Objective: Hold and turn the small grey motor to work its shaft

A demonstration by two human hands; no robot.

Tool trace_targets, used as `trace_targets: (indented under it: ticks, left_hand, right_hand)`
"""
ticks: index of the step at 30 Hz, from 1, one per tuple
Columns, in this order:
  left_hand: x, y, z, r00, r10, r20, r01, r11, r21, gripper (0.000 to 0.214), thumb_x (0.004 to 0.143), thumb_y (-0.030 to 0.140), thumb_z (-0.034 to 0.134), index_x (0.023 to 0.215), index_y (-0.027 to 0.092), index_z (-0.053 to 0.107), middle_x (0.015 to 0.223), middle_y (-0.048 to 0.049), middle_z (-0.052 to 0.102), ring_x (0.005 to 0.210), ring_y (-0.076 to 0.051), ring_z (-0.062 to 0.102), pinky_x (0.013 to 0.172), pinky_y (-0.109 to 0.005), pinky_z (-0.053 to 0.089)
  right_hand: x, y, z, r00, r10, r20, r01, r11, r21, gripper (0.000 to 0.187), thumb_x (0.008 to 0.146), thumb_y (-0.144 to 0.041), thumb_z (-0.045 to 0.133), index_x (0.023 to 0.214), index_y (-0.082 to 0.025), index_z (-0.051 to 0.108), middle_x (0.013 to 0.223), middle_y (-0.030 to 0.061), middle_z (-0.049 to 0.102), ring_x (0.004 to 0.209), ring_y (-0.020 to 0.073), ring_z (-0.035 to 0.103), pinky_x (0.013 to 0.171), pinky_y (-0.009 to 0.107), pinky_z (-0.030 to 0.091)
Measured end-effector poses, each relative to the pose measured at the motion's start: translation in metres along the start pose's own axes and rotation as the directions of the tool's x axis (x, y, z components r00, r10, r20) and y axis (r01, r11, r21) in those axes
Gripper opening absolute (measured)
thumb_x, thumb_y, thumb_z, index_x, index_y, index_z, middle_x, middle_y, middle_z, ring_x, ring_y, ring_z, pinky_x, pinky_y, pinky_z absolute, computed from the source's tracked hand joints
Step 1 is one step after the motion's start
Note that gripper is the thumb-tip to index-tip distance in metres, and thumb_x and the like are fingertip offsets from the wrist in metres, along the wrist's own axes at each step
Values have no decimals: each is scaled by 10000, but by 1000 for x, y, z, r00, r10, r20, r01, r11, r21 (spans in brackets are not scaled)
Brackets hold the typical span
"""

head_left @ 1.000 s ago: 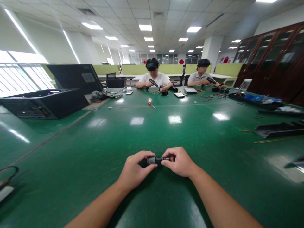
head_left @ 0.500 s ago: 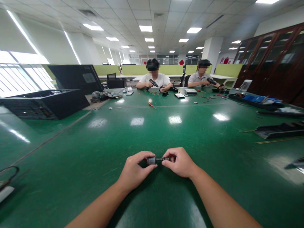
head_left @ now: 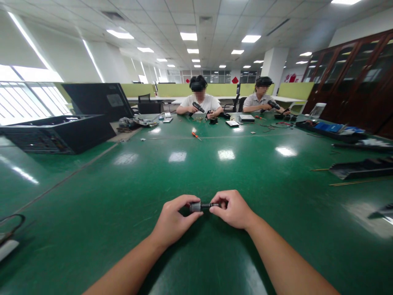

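Observation:
Low over the green tabletop [head_left: 196, 172], my two hands meet around one small part. A short grey cylinder [head_left: 195, 207] is pinched between the thumb and fingers of my left hand [head_left: 172, 217]. Out of its right end runs a thin dark rod [head_left: 206, 206], lying roughly level. My right hand [head_left: 231, 209] grips the far end of that rod with thumb and fingertips, the other fingers curled in. The rod's tip is hidden by those fingers. I cannot tell whether rod and cylinder are one piece.
A screwdriver [head_left: 195, 136] with an orange handle lies ahead. To the left stands a black open computer case [head_left: 73, 137]. Black trays [head_left: 362, 169] are at the right. Across the table, two people [head_left: 201, 101] hold dark power drills [head_left: 199, 107]. A cable [head_left: 21, 223] loops at the left edge.

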State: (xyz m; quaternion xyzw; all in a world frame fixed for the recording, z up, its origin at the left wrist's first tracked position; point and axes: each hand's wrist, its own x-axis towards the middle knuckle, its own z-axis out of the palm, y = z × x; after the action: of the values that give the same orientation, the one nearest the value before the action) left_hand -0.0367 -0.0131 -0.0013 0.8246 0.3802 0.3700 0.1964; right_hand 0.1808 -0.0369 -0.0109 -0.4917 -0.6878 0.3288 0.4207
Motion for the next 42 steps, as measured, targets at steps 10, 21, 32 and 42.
trace_targets:
  ticks: [10,21,32,42]
  left_hand:
    - [0,-2,0,1000,-11,-10,11,1000,14,270,733,214,768,988,252,687,930,19,719,840,-157,665,785,-262,512]
    - [0,1,-2,1000,1,-15,-1,1000,16,240,740,244,747,973,217,699,927,-23,725,836,-184,669,782,-287,529]
    - [0,-1,-2,1000,0,-17,0,1000,22,252,741,235,756,986,225,695,937,-15,728,841,-181,675,787,-283,535]
    - [1,-1,-3,1000,3,-21,-2,1000,26,263,739,224,757,994,217,695,948,-23,728,853,-185,677,792,-291,542]
  right_hand:
    - [0,-1,-1,1000,9,4,-9,1000,20,76,716,-200,686,751,-138,713,519,-39,516,458,83,415,469,205,298]
    - [0,1,-2,1000,5,0,-5,1000,3,75,717,-196,690,759,-139,715,521,-37,529,455,84,420,469,206,303]
    - [1,4,-3,1000,8,1,-8,1000,-17,72,723,-206,697,765,-149,715,516,-41,518,457,85,412,478,209,308]
    - [2,6,-5,1000,-5,-5,5,1000,-18,87,735,-209,687,778,-143,724,517,-40,512,463,87,416,484,210,316]
